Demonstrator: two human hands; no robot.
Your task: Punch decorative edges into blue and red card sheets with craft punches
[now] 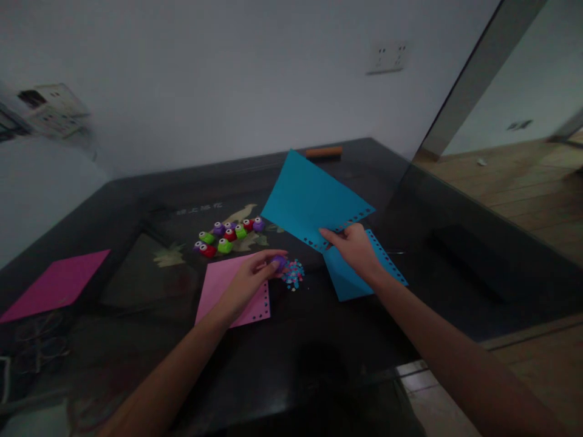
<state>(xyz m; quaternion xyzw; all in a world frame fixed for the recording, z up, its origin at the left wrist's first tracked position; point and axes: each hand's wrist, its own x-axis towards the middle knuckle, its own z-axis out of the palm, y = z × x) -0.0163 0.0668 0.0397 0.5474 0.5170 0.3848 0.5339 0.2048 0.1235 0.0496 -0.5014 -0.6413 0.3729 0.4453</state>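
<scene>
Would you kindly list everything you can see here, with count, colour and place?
Table: one, dark, glossy, fills the middle.
Paper punches: about nine, purple, green, red, clustered mid-table.
Blue sheet: one, punched edge, held above the table.
Second blue sheet: one, flat under the right hand.
Pink sheet: one, punched edge, under the left hand.
Magenta sheet: one, left edge.
Paper bits: small pile, blue and pink.
Orange bar: one, far edge.
Wall socket: one, white.
Left hand: grips a purple punch.
Right hand: pinches the blue sheet.

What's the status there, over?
Right hand grips blue sheet. Left hand pinches purple punch over pink sheet. Confetti pile between them.
</scene>
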